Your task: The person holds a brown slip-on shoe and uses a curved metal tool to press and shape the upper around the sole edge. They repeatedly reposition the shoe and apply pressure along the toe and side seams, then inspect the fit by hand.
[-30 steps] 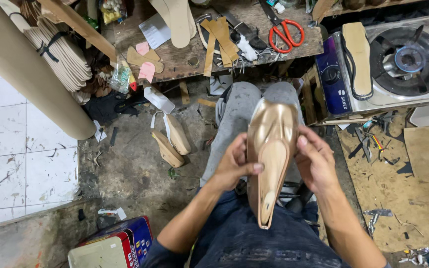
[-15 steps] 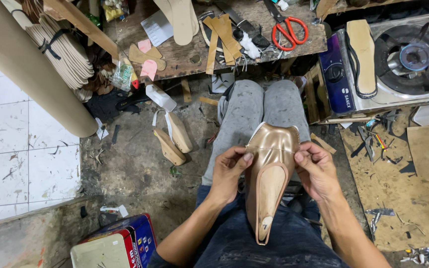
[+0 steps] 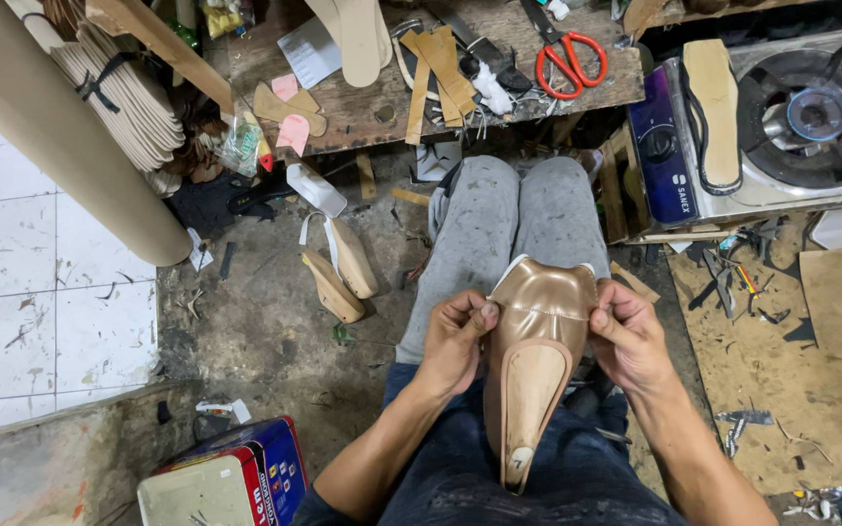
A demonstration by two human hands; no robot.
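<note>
Bronze-gold leather is what I see pinched from both sides — a pointed shoe upper stretched over a tan shoe last (image 3: 536,360) lies sole-up on my lap, toe toward me, with the left hand (image 3: 455,341) closed on its left edge and the right hand (image 3: 628,341) closed on its right edge. Beyond my grey-trousered knees stands a scarred wooden workbench (image 3: 372,117) bearing red-handled scissors (image 3: 569,58) (blades toward the far side), and a single-burner gas stove (image 3: 782,127) sits off to the right with a tan insole (image 3: 713,107) lying on it.
</note>
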